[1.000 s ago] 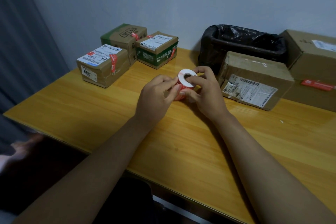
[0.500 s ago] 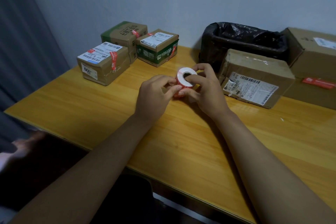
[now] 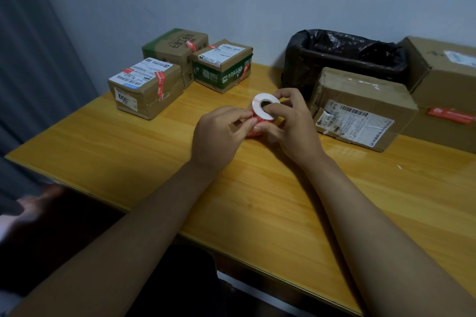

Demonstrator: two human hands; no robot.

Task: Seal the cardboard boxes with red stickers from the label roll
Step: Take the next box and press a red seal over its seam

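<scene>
**Both hands work the label roll at mid-table**

Head view: Since half a second ago the hands have barely moved. The left hand [image 3: 219,134] now pinches at the red edge of the label roll [image 3: 265,110] with thumb and forefinger more plainly. The right hand [image 3: 288,121] keeps its grasp on the roll, thumb over the white core and fingers curled behind. The roll sits tilted near the middle of the wooden table [image 3: 257,201].

At the far left corner stand three sealed boxes. The nearest box [image 3: 145,87] and the green-printed box [image 3: 222,68] carry red stickers, as does the rear box [image 3: 175,49]. Along the far edge a bin with a black liner [image 3: 345,56] stands open; its inside cannot be seen. In front of it lies an unsealed brown box [image 3: 360,108] with a torn shipping label. At the right edge a large carton [image 3: 443,80] is cut off by the frame, with a red sticker [image 3: 450,115] on its front. The lower left corner is blurred.
</scene>
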